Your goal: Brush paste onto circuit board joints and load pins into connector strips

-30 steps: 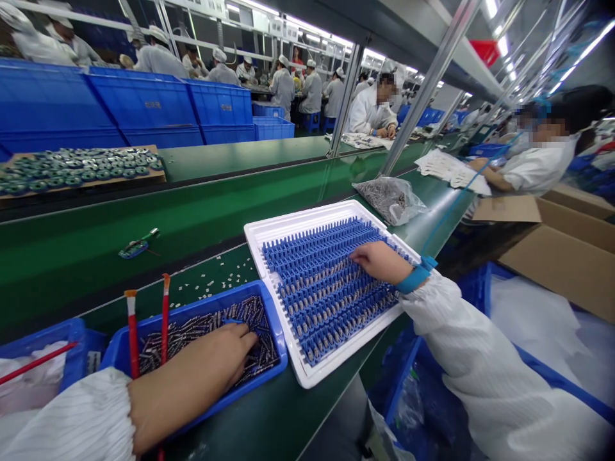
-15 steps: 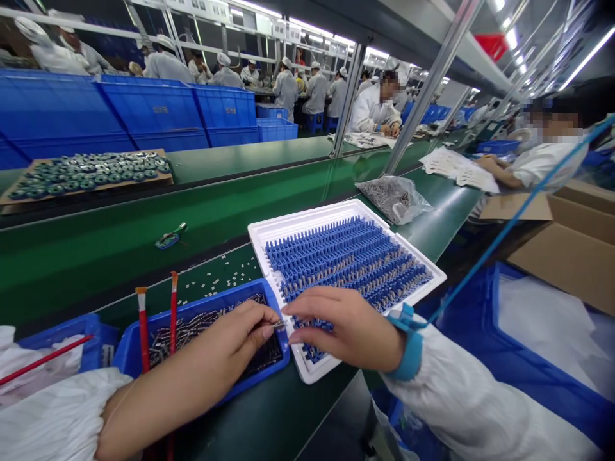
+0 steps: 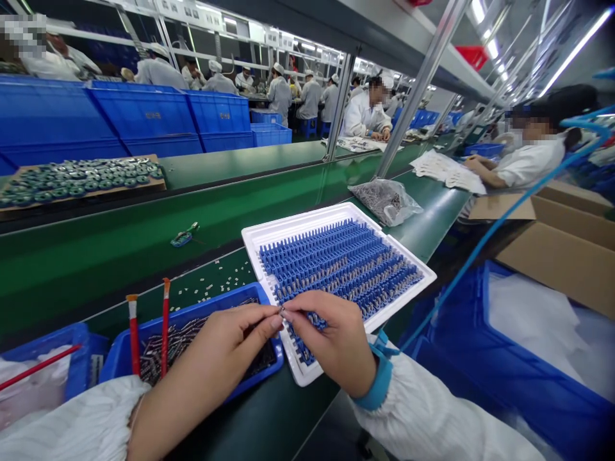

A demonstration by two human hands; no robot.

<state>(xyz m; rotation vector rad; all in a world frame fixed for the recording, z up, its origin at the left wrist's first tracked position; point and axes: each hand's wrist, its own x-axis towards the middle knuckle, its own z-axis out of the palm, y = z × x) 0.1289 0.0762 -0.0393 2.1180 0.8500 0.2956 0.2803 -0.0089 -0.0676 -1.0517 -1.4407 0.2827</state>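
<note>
Count taken around the white tray (image 3: 298, 224): one. On it, blue comb racks (image 3: 336, 262), rows too dense to count. At its near edge, left hand (image 3: 235, 339) and right hand (image 3: 331, 339), one each; one metal pin (image 3: 281, 312) at the left fingertips. To its left: two blue bins (image 3: 192, 312) (image 3: 43, 339), three red-handled brushes (image 3: 165, 320) (image 3: 133, 333) (image 3: 38, 368). Beyond it: one clear plastic bag (image 3: 384, 202), one wooden board of rings (image 3: 81, 182). To its right: one cardboard box (image 3: 562, 256), one large blue bin (image 3: 528, 378). Co-workers seated nearest it: two (image 3: 368, 112) (image 3: 528, 153).
</note>
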